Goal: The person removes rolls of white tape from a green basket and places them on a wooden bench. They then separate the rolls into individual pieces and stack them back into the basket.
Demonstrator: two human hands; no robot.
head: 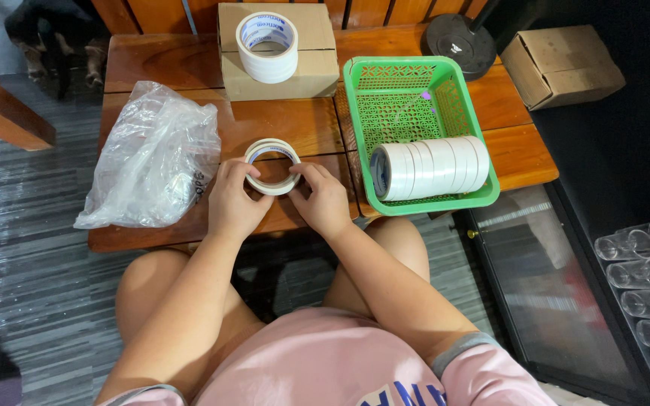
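centrally, left hand (pixel 233 203) and right hand (pixel 323 199) each grip clamped on a tape roll (pixel 272 166) over the bench (pixel 306 124); loosened fingers could likely drop it

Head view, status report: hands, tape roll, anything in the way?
Both hands, left hand and right hand, grip one white tape roll over the wooden table. Nothing in the way.

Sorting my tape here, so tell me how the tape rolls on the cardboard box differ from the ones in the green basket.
The rolls on the box are stacked flat, holes facing up; the rolls in the green basket lie on their sides in a row. The box stack is a short pile; the basket row holds more rolls. Both sets are white tape, like the roll held between both hands.
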